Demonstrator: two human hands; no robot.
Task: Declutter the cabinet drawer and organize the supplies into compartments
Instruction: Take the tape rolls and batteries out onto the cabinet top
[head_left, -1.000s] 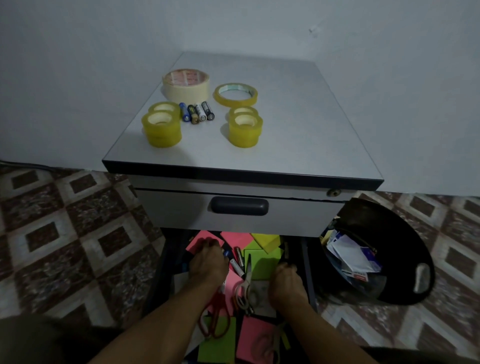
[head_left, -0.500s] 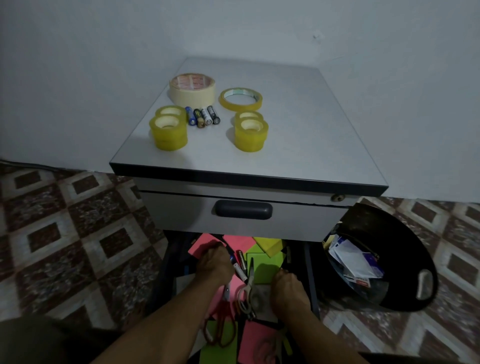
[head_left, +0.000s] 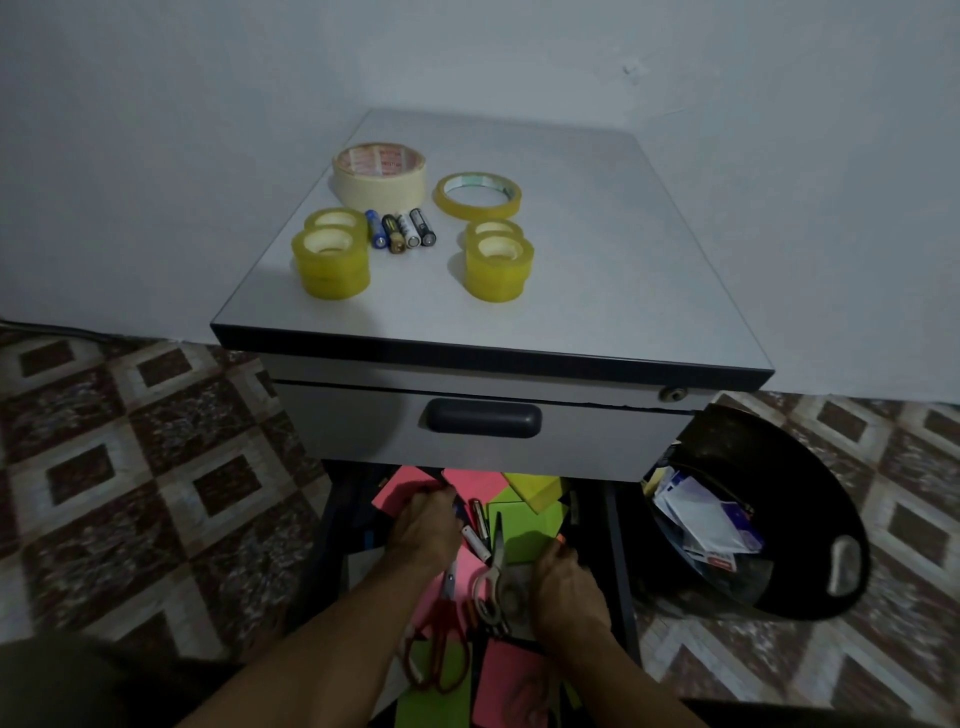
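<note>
The lower drawer (head_left: 618, 525) is pulled out beneath the cabinet, filled with pink (head_left: 478, 483), green (head_left: 530, 525) and yellow (head_left: 535, 488) note pads. Red-handled scissors (head_left: 441, 654) and grey-handled scissors (head_left: 498, 582) lie on the papers, with pens or batteries (head_left: 478, 525) between them. My left hand (head_left: 423, 535) is far left in the drawer, fingers curled onto the edge of a pink pad (head_left: 402, 491). My right hand (head_left: 569, 587) rests palm down by the green pad, fingertips hidden.
On the cabinet top (head_left: 597, 249) stand several yellow tape rolls (head_left: 332, 260), a cream masking tape roll (head_left: 379, 174), a thin roll (head_left: 478, 195) and several batteries (head_left: 402, 228). The upper drawer (head_left: 483, 421) is closed. A black bin (head_left: 779, 519) with papers stands right of the drawer.
Both hands stay almost where they were in the drawer. The view has tilted slightly, so the cabinet sits lower in the frame.
</note>
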